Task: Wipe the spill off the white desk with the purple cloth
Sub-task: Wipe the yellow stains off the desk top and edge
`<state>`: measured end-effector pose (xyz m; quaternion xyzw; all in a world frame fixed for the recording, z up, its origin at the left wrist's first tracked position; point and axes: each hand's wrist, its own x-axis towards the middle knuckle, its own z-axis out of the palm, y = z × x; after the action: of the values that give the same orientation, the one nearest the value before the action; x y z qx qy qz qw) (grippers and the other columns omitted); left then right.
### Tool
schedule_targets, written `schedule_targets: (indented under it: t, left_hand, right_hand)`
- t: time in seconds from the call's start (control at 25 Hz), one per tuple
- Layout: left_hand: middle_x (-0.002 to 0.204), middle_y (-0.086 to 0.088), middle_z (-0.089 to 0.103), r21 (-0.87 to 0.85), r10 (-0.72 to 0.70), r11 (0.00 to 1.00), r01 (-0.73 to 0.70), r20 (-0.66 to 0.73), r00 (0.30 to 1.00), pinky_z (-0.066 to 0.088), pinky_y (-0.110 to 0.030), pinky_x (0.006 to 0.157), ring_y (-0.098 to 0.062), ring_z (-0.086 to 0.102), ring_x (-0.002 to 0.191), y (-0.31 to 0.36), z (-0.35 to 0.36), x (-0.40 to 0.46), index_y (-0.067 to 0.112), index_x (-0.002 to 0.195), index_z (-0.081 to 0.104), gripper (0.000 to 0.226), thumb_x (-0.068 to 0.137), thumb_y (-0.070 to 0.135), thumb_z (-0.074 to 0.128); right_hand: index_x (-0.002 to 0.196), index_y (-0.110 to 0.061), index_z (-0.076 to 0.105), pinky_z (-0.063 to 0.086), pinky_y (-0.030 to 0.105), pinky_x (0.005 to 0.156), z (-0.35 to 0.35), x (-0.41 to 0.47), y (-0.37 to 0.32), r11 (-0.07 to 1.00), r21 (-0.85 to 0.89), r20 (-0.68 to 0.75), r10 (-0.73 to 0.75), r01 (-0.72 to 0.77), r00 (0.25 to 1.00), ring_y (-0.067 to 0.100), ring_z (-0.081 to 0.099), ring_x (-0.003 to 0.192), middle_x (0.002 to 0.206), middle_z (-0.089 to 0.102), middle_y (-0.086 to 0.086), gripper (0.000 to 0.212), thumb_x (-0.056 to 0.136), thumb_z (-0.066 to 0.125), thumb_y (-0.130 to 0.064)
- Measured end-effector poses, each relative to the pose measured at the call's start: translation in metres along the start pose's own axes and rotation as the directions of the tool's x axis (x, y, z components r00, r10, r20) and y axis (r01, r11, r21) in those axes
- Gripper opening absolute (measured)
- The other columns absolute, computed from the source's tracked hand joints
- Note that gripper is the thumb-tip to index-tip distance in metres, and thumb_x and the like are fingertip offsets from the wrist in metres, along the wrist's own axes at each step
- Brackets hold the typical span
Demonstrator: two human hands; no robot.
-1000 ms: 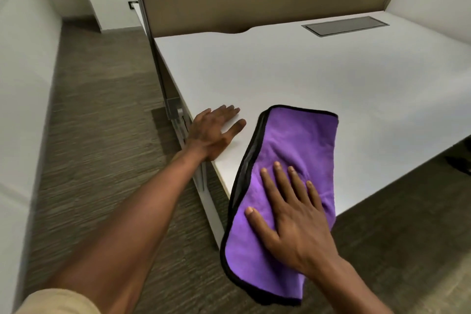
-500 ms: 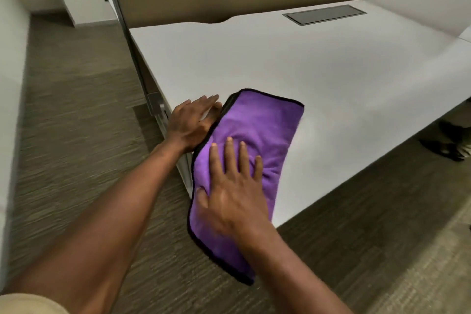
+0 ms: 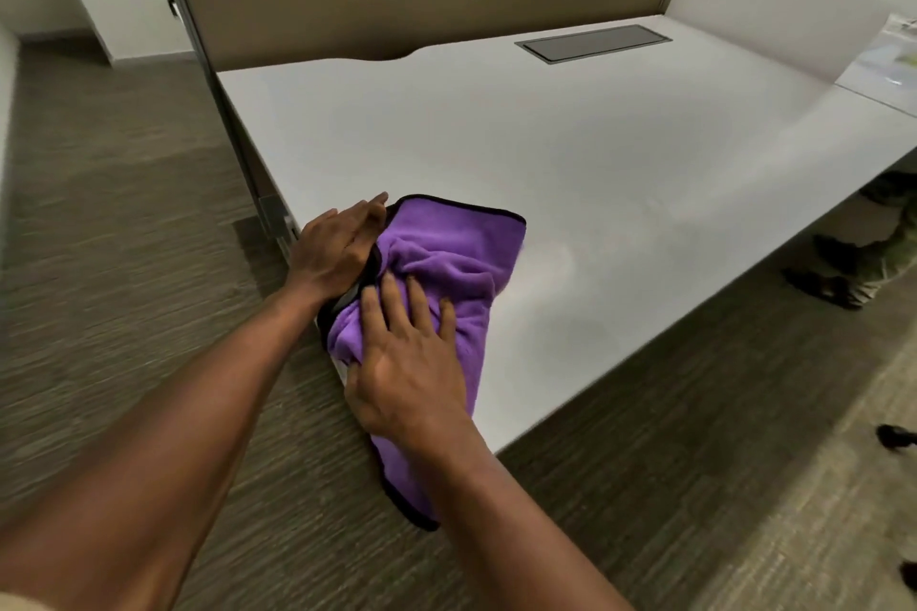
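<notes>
My right hand (image 3: 414,362) lies flat on the purple cloth (image 3: 446,263), fingers spread, pressing it to the white desk (image 3: 570,154) at the near corner, about 7 o'clock on the top. The cloth is bunched there, its tail hanging over the edge. My left hand (image 3: 337,248) rests with straight fingers against the cloth's 9 o'clock edge, apparently to check its travel. No spill is discernible.
</notes>
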<state>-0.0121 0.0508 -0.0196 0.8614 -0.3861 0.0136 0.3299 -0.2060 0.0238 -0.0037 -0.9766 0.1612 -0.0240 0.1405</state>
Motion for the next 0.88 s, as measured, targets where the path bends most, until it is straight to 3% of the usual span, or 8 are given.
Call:
schedule_targets:
  t: [0.16, 0.28, 0.4, 0.56, 0.64, 0.76, 0.88]
  left_hand:
    - [0.154, 0.000, 0.049, 0.051, 0.003, 0.999, -0.005, 0.043, 0.999, 0.030, -0.042, 0.119, -0.025, 0.047, 0.140, -0.004, 0.002, 0.000, 0.032, 0.152, 0.042, 0.083, 0.092, 0.073, 0.004]
    - [0.156, 0.004, 0.047, 0.034, -0.004, 0.999, 0.002, 0.054, 0.999, 0.025, -0.042, 0.123, -0.016, 0.040, 0.146, -0.005, 0.003, -0.002, 0.034, 0.153, 0.040, 0.086, 0.090, 0.077, 0.002]
    - [0.155, 0.003, 0.048, 0.049, -0.021, 0.999, 0.019, 0.042, 0.999, 0.026, -0.041, 0.121, -0.017, 0.041, 0.145, -0.002, 0.002, -0.001, 0.031, 0.152, 0.043, 0.088, 0.088, 0.076, 0.002]
    - [0.152, 0.001, 0.051, 0.052, -0.044, 0.998, 0.041, 0.057, 0.997, 0.034, -0.043, 0.113, -0.030, 0.051, 0.135, -0.001, 0.002, 0.004, 0.029, 0.151, 0.045, 0.091, 0.086, 0.076, 0.003]
    - [0.151, 0.001, 0.053, 0.054, -0.043, 0.998, 0.040, 0.048, 0.998, 0.036, -0.043, 0.111, -0.033, 0.054, 0.130, -0.003, 0.001, 0.003, 0.031, 0.150, 0.046, 0.088, 0.087, 0.076, 0.004]
    - [0.151, 0.002, 0.053, 0.052, -0.023, 0.998, 0.021, 0.038, 0.999, 0.035, -0.044, 0.113, -0.032, 0.052, 0.132, -0.004, 0.002, 0.000, 0.033, 0.151, 0.045, 0.081, 0.092, 0.073, 0.006]
    - [0.151, 0.003, 0.052, 0.023, -0.031, 0.999, 0.030, 0.039, 0.999, 0.032, -0.045, 0.116, -0.030, 0.050, 0.135, -0.003, 0.001, -0.002, 0.035, 0.152, 0.043, 0.078, 0.093, 0.072, 0.008]
  right_hand:
    - [0.164, -0.032, -0.004, -0.009, 0.052, 0.127, 0.010, -0.059, 0.011, 0.997, 0.020, -0.056, -0.077, 0.078, 0.995, 0.023, -0.013, 0.160, 0.174, -0.008, -0.004, 0.092, 0.090, 0.051, -0.037]
    - [0.164, -0.035, 0.004, -0.006, 0.049, 0.127, 0.013, -0.094, 0.027, 0.998, -0.052, -0.055, -0.049, 0.046, 0.997, 0.023, -0.004, 0.160, 0.174, 0.002, -0.006, 0.099, 0.079, 0.054, -0.042]
    - [0.163, -0.033, -0.009, -0.013, 0.056, 0.125, 0.006, -0.057, 0.019, 0.997, -0.071, 0.007, -0.007, 0.007, 1.000, 0.026, -0.018, 0.159, 0.173, -0.016, -0.002, 0.093, 0.092, 0.050, -0.047]
    - [0.163, -0.023, -0.005, -0.011, 0.061, 0.125, 0.000, -0.021, -0.002, 0.997, -0.055, 0.024, 0.060, -0.059, 0.998, 0.031, -0.017, 0.158, 0.173, -0.014, 0.006, 0.091, 0.096, 0.054, -0.040]
    - [0.164, -0.025, -0.002, -0.005, 0.061, 0.126, 0.007, -0.040, 0.001, 0.999, -0.049, -0.002, 0.000, 0.000, 1.000, 0.031, -0.011, 0.160, 0.174, -0.010, 0.005, 0.091, 0.093, 0.054, -0.037]
    - [0.163, -0.032, 0.020, 0.017, 0.058, 0.125, 0.023, -0.091, 0.027, 0.983, -0.069, -0.137, -0.176, 0.167, 0.975, 0.026, 0.016, 0.159, 0.173, 0.016, -0.002, 0.084, 0.086, 0.053, -0.036]
    - [0.159, -0.035, 0.033, 0.028, 0.050, 0.120, 0.031, -0.118, 0.072, 0.896, -0.200, -0.229, -0.436, 0.396, 0.870, 0.021, 0.027, 0.156, 0.170, 0.026, -0.007, 0.064, 0.099, 0.048, -0.048]
